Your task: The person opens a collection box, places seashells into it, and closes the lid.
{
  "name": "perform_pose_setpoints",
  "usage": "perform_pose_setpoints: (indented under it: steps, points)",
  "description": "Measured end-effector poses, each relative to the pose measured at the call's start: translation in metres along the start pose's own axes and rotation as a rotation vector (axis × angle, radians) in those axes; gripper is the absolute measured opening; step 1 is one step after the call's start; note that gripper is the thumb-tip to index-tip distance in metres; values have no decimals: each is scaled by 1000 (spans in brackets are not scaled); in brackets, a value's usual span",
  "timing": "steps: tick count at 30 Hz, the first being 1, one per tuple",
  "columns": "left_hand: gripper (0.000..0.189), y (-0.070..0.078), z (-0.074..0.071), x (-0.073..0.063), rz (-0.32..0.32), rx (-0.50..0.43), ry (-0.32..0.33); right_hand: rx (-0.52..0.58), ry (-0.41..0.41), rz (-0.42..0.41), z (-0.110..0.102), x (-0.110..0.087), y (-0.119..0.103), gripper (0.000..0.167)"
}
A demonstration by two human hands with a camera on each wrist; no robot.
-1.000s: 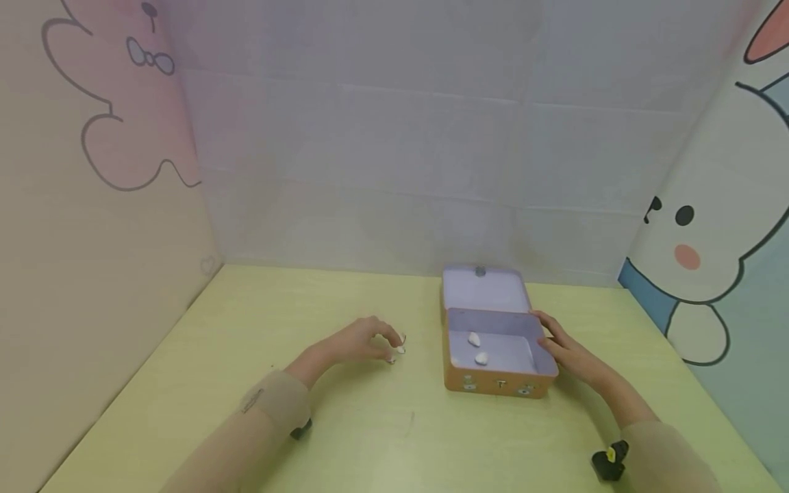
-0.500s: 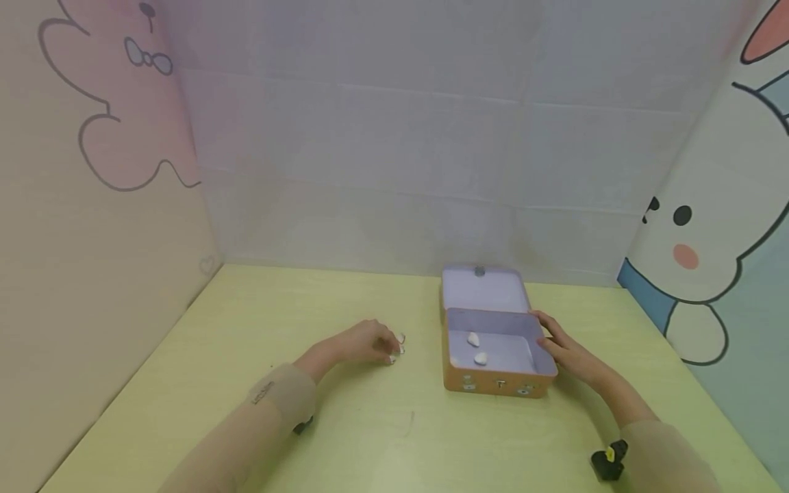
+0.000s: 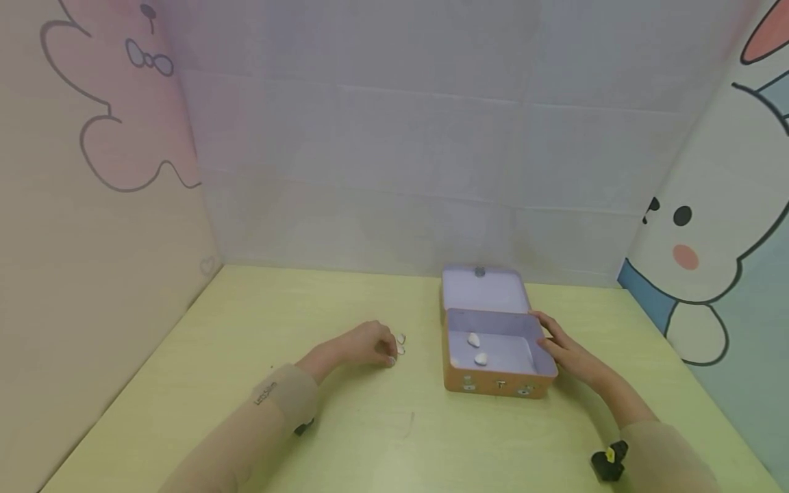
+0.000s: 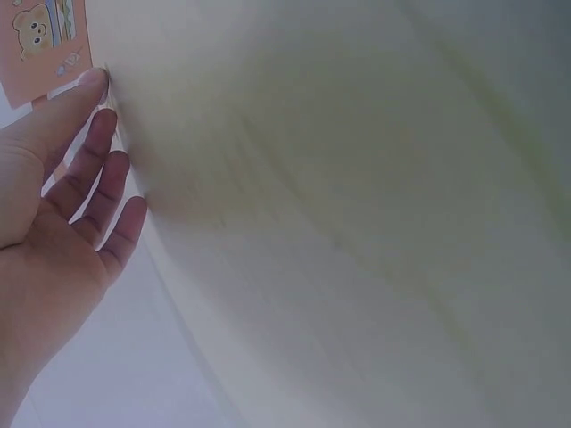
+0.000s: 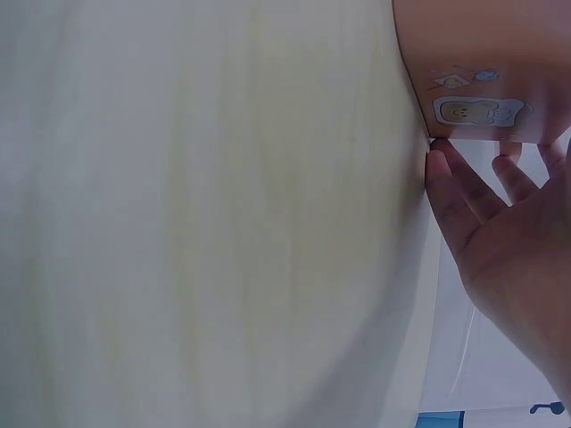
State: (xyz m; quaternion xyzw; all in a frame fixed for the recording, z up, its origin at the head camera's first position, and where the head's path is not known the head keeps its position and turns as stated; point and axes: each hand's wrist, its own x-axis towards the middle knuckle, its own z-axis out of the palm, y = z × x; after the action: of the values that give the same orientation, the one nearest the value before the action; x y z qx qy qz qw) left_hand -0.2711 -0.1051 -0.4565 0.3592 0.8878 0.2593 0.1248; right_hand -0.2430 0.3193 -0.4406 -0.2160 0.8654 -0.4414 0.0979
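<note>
My left hand (image 3: 365, 344) is low over the table, left of the box, with thumb and fingertips together on a small white shell-like piece (image 3: 391, 361). In the left wrist view the thumb and forefinger of the left hand (image 4: 67, 187) meet at the tabletop, and the other fingers are loosely bent. Two more white pieces (image 3: 401, 339) lie just past those fingertips. An orange tin box (image 3: 493, 383) with a lilac inside stands with its lid (image 3: 483, 291) tipped back. Two white pieces (image 3: 473, 339) lie in it. My right hand (image 3: 570, 356) holds its right wall, thumb over the rim.
The pale yellow table (image 3: 296, 294) meets a whitish sheet (image 3: 370, 171) at the back. Side walls carry cartoon drawings, a rabbit (image 3: 690, 233) at the right. Black wrist devices (image 3: 610, 462) show by both cuffs. A thin mark (image 3: 409, 424) runs on the table in front.
The left thumb and fingers have closed together on the nearest white piece, uncovering the two behind it more. The right hand and the box have stayed put.
</note>
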Motion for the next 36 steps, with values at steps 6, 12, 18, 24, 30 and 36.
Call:
perform_pose_setpoints:
  steps: [6, 12, 18, 24, 30, 36]
  points:
    - [7, 1, 1, -1, 18, 34, 14, 9, -6, 37, 2, 1, 0, 55]
    - [5, 0, 1, -2, -13, -11, 3, 17, -12, 44, 3, 0, -3, 55]
    - [3, 2, -1, -4, -25, -54, 12, 15, -11, 28, 2, 0, -1, 54]
    - [4, 6, -2, -4, -10, -60, 37, 16, -15, 17, 2, 0, 2, 54]
    - [5, 15, -8, -6, 50, -26, 91, 14, -11, 41, 3, 0, 4, 55]
    - [6, 29, -17, -9, 65, -49, 152, 20, -11, 45, 3, 0, 3, 55]
